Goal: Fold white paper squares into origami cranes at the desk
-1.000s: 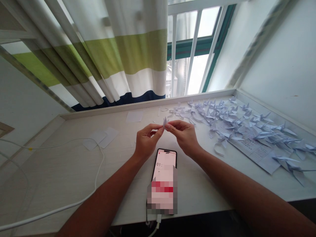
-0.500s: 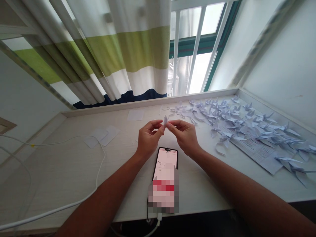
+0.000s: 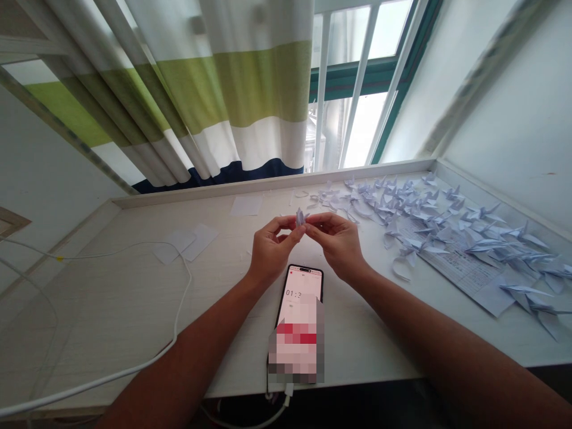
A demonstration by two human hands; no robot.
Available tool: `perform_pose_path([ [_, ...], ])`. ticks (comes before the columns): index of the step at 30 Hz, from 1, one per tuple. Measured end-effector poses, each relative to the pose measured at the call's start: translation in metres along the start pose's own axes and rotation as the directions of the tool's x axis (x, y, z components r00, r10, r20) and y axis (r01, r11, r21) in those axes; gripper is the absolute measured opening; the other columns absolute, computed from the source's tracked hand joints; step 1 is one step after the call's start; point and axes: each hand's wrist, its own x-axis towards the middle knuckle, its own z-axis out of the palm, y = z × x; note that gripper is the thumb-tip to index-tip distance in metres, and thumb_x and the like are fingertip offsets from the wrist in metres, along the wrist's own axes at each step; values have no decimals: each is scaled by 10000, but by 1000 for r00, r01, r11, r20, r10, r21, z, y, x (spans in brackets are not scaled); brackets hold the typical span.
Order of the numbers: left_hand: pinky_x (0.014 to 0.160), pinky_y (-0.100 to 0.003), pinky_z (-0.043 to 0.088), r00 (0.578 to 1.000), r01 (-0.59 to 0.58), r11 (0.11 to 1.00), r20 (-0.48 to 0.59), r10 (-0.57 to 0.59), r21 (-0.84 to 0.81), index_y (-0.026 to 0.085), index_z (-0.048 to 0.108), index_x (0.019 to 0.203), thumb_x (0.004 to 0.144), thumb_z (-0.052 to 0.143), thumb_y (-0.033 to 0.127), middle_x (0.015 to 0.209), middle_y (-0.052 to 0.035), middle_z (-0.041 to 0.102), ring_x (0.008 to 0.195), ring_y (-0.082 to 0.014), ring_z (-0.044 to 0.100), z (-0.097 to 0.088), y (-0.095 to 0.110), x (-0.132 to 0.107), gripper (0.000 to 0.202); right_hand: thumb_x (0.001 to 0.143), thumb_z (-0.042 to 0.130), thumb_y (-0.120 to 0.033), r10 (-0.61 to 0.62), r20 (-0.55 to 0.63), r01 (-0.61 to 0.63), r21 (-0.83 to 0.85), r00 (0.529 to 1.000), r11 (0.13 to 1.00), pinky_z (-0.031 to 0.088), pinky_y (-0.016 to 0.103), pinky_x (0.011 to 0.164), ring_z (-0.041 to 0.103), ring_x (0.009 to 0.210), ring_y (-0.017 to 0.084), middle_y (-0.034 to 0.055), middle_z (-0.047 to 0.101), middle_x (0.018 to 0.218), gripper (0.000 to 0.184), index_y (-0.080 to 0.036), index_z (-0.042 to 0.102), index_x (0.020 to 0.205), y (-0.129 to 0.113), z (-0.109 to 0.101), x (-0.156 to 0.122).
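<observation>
A small folded white paper piece [image 3: 300, 217] stands upright between my two hands, above the table. The thumb and fingers of my left hand [image 3: 273, 245] pinch it from the left. From the right, my right hand [image 3: 336, 241] pinches its other side, and the two thumbs nearly meet below it. The lower part of the paper is covered by fingers. Just below my hands lies a phone [image 3: 304, 286] with a pink screen, partly blurred out. To the right, many folded paper cranes [image 3: 402, 205] are heaped on the table.
Printed sheets [image 3: 469, 280] lie beneath the cranes. Flat paper squares [image 3: 201, 241] rest at left, and another square [image 3: 246, 205] is farther back. A white cable [image 3: 185, 298] loops over the left side. A raised rim [image 3: 214, 193] borders the white table [image 3: 134, 280] below the curtain [image 3: 263, 83].
The folded paper now shows more spread layers at its top, and the thumbs have come closer together. The whole view has shifted slightly. Both hands keep their pinch.
</observation>
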Motion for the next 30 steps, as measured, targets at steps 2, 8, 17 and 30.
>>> perform_pose_path([
  [2,696,-280,596,1000,5,1000,-4,-5,-6,177,776,951,784,841,341,894,-41,742,805,-152,675,0,-2,0,243,662,948,-359,11,-18,-10,29,1000,1000,608,371,828,703,794,170,11,747,825,286,-228,749,820,2,-1,1],
  [8,673,-273,605,1000,-16,998,-7,16,67,168,764,923,854,774,376,870,-40,744,756,-142,667,-2,-2,1,219,684,933,-369,9,42,-9,9,999,1000,611,356,814,699,781,159,-1,736,813,314,-233,753,903,4,-3,2],
  [17,644,-289,610,994,60,996,85,-66,70,147,710,957,890,732,429,852,-62,743,794,-186,728,-4,5,0,290,798,851,-401,-93,105,109,-153,990,982,622,389,815,740,836,197,45,788,893,223,-224,787,919,3,-7,3],
  [30,689,-320,624,978,126,990,176,-112,-69,154,738,1007,831,798,440,909,-81,778,862,-214,752,-2,4,0,341,833,818,-347,-143,168,173,-180,975,968,613,353,743,695,731,154,-10,711,798,238,-247,752,1038,0,-14,10],
])
